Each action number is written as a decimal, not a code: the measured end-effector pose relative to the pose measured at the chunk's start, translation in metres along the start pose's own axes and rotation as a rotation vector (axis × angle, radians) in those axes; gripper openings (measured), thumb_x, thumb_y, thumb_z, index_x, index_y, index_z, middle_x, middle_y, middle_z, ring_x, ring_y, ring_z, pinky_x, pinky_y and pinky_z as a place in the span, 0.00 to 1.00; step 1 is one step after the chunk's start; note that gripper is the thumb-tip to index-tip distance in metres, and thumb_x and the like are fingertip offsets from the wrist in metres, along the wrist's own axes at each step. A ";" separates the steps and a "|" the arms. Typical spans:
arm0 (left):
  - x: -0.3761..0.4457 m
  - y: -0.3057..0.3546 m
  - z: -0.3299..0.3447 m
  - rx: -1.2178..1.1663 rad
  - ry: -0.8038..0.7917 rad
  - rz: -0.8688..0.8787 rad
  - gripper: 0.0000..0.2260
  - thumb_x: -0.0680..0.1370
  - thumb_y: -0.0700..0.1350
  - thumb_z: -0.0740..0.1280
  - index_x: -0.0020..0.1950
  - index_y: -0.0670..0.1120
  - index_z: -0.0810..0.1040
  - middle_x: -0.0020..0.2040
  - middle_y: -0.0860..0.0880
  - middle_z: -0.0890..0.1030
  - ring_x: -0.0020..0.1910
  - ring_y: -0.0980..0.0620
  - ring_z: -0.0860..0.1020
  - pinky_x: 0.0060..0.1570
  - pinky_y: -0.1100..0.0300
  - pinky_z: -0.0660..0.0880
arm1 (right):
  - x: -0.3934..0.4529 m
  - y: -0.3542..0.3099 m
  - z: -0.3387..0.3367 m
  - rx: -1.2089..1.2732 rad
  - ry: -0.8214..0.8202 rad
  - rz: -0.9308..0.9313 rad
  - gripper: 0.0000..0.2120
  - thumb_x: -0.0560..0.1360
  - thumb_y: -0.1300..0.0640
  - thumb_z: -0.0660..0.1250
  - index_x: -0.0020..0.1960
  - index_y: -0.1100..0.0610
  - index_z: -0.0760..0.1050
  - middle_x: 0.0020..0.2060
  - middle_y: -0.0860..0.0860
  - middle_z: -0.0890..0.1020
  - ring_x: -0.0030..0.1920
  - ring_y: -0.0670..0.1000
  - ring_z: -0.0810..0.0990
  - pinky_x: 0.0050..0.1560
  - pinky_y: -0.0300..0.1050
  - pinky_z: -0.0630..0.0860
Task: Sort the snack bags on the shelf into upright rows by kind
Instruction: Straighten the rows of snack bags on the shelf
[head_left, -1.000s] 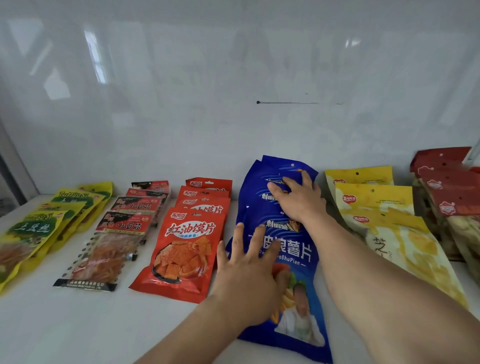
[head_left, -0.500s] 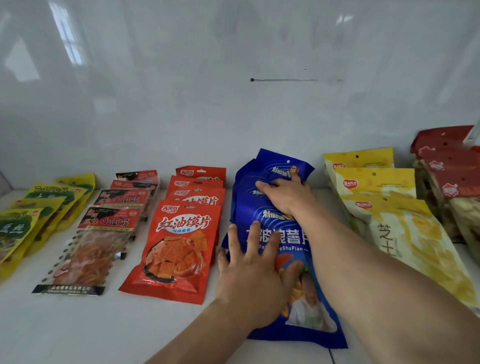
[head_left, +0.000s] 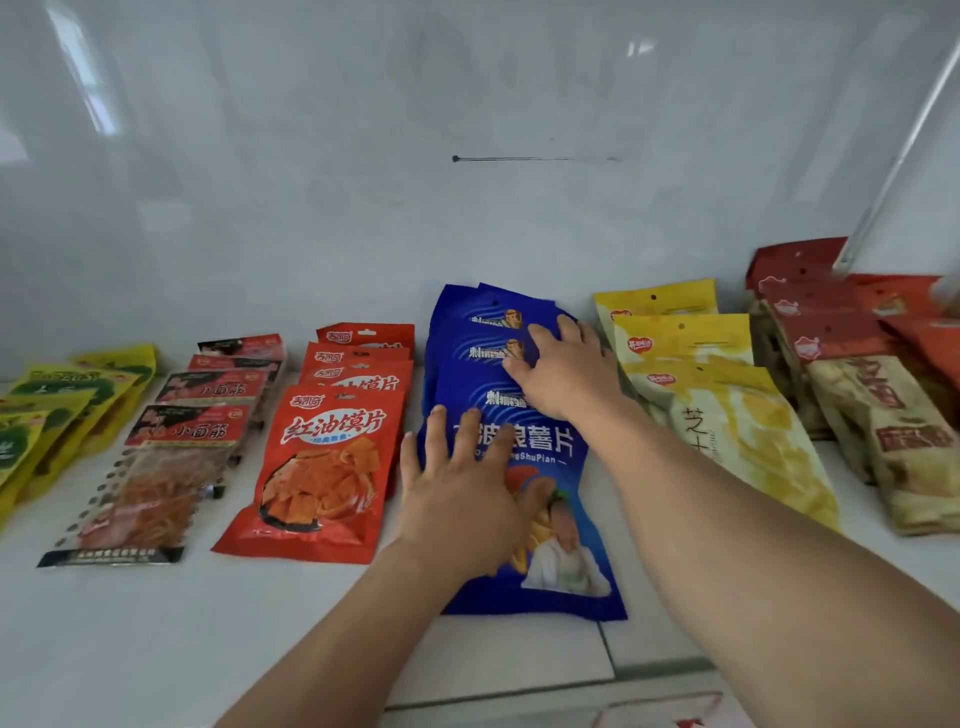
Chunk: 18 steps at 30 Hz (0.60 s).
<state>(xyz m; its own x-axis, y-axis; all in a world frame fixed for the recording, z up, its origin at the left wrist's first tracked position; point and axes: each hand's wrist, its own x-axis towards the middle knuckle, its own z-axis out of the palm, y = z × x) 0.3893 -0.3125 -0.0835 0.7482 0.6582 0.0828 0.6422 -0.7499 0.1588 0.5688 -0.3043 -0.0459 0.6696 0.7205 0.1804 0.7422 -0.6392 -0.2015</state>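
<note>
White shelf (head_left: 156, 639) with snack bags laid in overlapping rows, each row running from the front edge back toward the white rear wall (head_left: 311, 182). The landmark is the row of blue bags (head_left: 566, 587) at centre; its front bag carries white Chinese characters ending 薯片, a Latin line of which "ShuPian" is legible, and a picture of a person in white. Left hand (head_left: 462, 504): fingers straight and spread, palm pressing flat on the front blue bag. Right hand (head_left: 566, 369): fingers extended and lying on the tops of the blue bags farther back; whether they grip an edge cannot be told. Immediately left of the blue row, a row of red bags (head_left: 322, 467) printed 红油馍片 in white. Left again, clear-windowed bags (head_left: 156, 488) with a red-and-black header reading 小面筋. Farthest left of the blue row, yellow-green bags (head_left: 57, 415), text partly cut off. Immediately right of the blue row, yellow bags (head_left: 727, 415) with a red heart logo and the character 芝. Farthest right, dark-red-topped bags (head_left: 857, 395); their writing is too blurred to read.
</note>
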 end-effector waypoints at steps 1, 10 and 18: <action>0.001 0.002 -0.003 -0.003 0.001 -0.014 0.33 0.79 0.70 0.49 0.81 0.58 0.51 0.83 0.50 0.48 0.81 0.42 0.39 0.77 0.39 0.41 | -0.006 0.006 -0.004 0.002 0.010 -0.017 0.33 0.79 0.33 0.53 0.80 0.47 0.55 0.81 0.52 0.53 0.80 0.57 0.51 0.76 0.59 0.55; -0.009 0.101 -0.021 -0.391 0.170 -0.009 0.35 0.80 0.63 0.60 0.82 0.51 0.52 0.83 0.51 0.48 0.81 0.49 0.43 0.79 0.51 0.46 | -0.071 0.109 -0.061 0.283 0.260 -0.106 0.27 0.79 0.40 0.61 0.75 0.50 0.67 0.76 0.52 0.66 0.75 0.57 0.63 0.72 0.54 0.63; 0.010 0.187 0.010 -0.887 -0.015 -0.267 0.39 0.80 0.65 0.60 0.82 0.47 0.49 0.82 0.47 0.54 0.80 0.46 0.56 0.74 0.49 0.58 | -0.105 0.216 -0.038 0.517 0.181 0.142 0.32 0.77 0.37 0.62 0.74 0.54 0.65 0.70 0.58 0.72 0.70 0.61 0.69 0.67 0.56 0.68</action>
<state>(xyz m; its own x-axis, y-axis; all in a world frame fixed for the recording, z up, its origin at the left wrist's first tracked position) 0.5182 -0.4472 -0.0624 0.5996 0.7966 -0.0764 0.4355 -0.2447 0.8663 0.6599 -0.5284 -0.0717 0.7903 0.5500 0.2700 0.5634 -0.4791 -0.6731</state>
